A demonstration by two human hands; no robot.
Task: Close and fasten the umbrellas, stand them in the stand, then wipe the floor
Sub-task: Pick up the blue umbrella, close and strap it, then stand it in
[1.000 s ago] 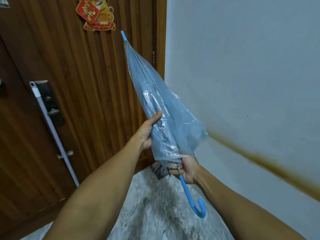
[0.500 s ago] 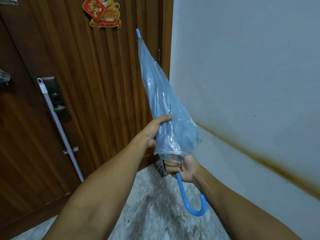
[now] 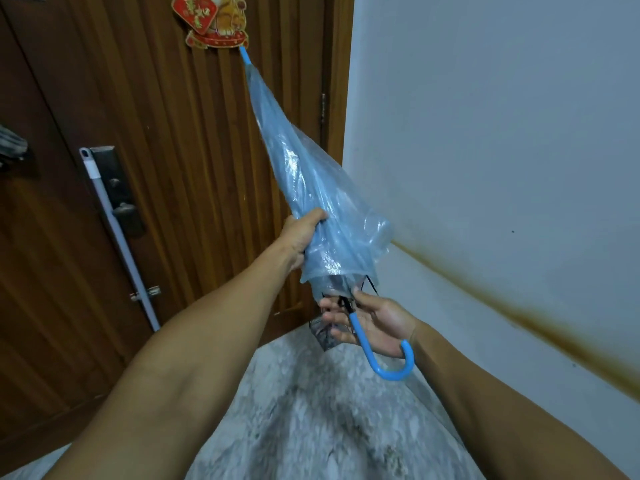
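A folded umbrella [image 3: 311,188] with a clear bluish plastic canopy points up and away, its blue tip near the door ornament. My left hand [image 3: 301,235] is wrapped around the bunched canopy near its lower part. My right hand [image 3: 369,322] sits below the canopy's rim with its fingers loosened around the shaft where the blue hooked handle [image 3: 384,355] begins. The canopy's lower edge hangs loose and flared. A dark object behind my right hand is partly hidden.
A brown wooden door [image 3: 156,168] with a dark lock plate [image 3: 116,188] stands ahead. A white pole [image 3: 117,237] leans against it. A white wall [image 3: 502,150] with a brown stain band runs on the right. The speckled grey floor [image 3: 311,427] lies below.
The umbrella's tip has swung right and up toward the door ornament. My right hand has loosened from a tight grip on the handle's top, fingers now spread around the shaft.
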